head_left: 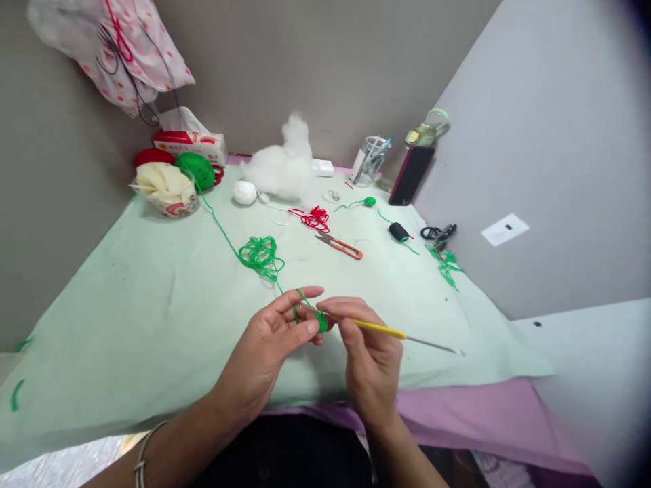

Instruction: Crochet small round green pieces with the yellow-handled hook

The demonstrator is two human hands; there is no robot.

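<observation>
One hook [379, 329] in right hand [373, 356]; green crochet [321, 322] in left hand [272, 339].

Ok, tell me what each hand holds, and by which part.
Left hand: the green piece, pinched at its left side, with yarn looped over a finger. Right hand: the hook, by its yellow handle, near the piece.

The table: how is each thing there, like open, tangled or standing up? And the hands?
Left hand, pinching the green crochet piece
Right hand, gripping the yellow crochet hook
Loose green yarn, tangled
Green yarn ball, wound, strand trailing
Red yarn, tangled
White yarn ball, wound
Snips, lying down, blades apart
Tissue pack, open, tissue sticking out
Bottle, upright, lid on
Phone, propped up, screen dark
Clear cup, upright, things inside
Stuffing, loose, fluffy
</observation>
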